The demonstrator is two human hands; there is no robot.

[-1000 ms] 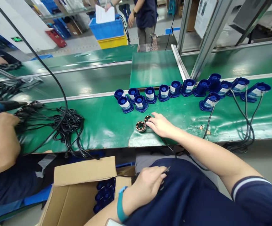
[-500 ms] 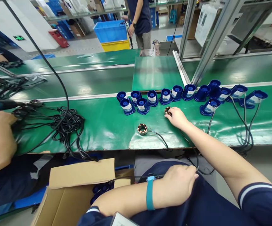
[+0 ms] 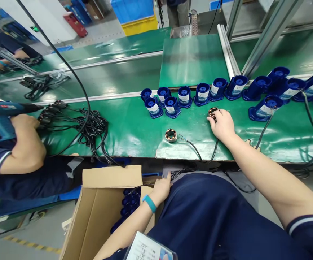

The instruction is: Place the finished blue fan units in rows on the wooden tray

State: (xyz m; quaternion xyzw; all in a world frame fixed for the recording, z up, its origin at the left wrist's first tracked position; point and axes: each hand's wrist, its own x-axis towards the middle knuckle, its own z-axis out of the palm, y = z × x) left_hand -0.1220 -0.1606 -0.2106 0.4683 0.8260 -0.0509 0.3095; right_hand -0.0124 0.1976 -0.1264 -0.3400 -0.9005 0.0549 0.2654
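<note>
My right hand (image 3: 223, 124) is closed on a ring-shaped motor stator (image 3: 212, 112) with copper windings, low over the green bench. A black cable (image 3: 214, 150) runs from below this hand over the bench edge. Left of it lies a second stator (image 3: 171, 135), with thin wires joined to a black cable (image 3: 193, 145). My left hand (image 3: 162, 188), with a teal wristband, is down at my lap beside coiled black cable (image 3: 182, 172). One finger points up; the others look curled round a cable and are partly hidden.
Blue plastic housings (image 3: 184, 96) with white labels stand in a row along the back; several at right have grey cables. An open carton (image 3: 91, 220) holds more blue parts. At left, a person's hand (image 3: 25, 124) is by a blue power tool (image 3: 2, 110) and tangled cables (image 3: 91, 124).
My left hand has moved left, from in front of my body to beside the carton. My right hand still grips the stator on the bench. The view has tilted down.
</note>
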